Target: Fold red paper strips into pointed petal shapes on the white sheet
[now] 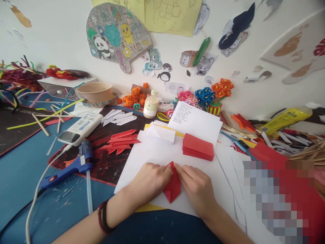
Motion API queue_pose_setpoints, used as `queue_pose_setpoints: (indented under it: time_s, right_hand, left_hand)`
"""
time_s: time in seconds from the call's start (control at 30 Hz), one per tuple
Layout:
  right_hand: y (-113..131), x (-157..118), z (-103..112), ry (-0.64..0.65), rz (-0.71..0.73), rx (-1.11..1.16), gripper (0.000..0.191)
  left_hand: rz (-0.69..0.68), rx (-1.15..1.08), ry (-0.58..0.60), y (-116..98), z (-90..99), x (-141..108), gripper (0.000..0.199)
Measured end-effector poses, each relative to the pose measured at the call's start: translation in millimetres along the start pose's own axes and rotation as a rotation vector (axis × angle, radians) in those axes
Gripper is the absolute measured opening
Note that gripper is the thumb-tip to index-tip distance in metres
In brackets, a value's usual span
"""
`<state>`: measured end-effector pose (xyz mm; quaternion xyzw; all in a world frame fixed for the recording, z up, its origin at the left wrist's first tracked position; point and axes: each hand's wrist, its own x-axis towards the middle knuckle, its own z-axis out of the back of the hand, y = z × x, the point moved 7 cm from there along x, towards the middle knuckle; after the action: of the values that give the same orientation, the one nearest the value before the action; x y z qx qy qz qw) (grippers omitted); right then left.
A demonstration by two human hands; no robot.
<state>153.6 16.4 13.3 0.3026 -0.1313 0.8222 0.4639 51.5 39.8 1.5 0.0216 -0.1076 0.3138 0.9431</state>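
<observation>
A red piece of paper [174, 189], folded to a point at both ends, lies on white sheets [137, 166] in front of me. My left hand [152, 179] grips its upper left edge, thumb and fingers closed at the far tip. From the other side, my right hand [196, 184] presses its fingertips on the upper right edge near the same tip. Just beyond sit a stack of red paper rectangles [198, 146] and a stack of white paper [161, 133]. Folded red strips [120, 140] and folded white strips [118, 117] are piled to the left.
A blue glue gun [68, 171] and a white power bank [81, 128] with a cable lie left. A small bottle [151, 104], a bowl [95, 90] and pipe-cleaner flowers [205, 97] stand along the wall. A handwritten sheet [194, 118] lies behind the red stack.
</observation>
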Motion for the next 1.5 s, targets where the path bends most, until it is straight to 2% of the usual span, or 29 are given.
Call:
queue_pose_setpoints:
  time_s: [0.3, 0.57, 0.87, 1.5]
  right_hand:
    - [7.0, 1.1, 1.5, -0.023, 0.083, -0.026, 0.024]
    - [-2.3, 0.3, 1.9, -0.058, -0.071, 0.034, 0.016]
    - [3.3, 1.6, 0.4, -0.038, 0.022, 0.044, 0.020]
    - [5.7, 1.1, -0.8, -0.030, 0.051, 0.052, 0.021]
  left_hand:
    - [0.000, -0.001, -0.032, 2.2, -5.4, -0.4, 0.017]
    - [0.001, -0.001, -0.021, 0.9, -4.8, -0.5, 0.020]
    - [-0.005, -0.016, -0.044, 1.0, -3.3, 0.1, 0.018]
    - [0.013, -0.045, -0.034, 2.6, -4.9, 0.8, 0.018]
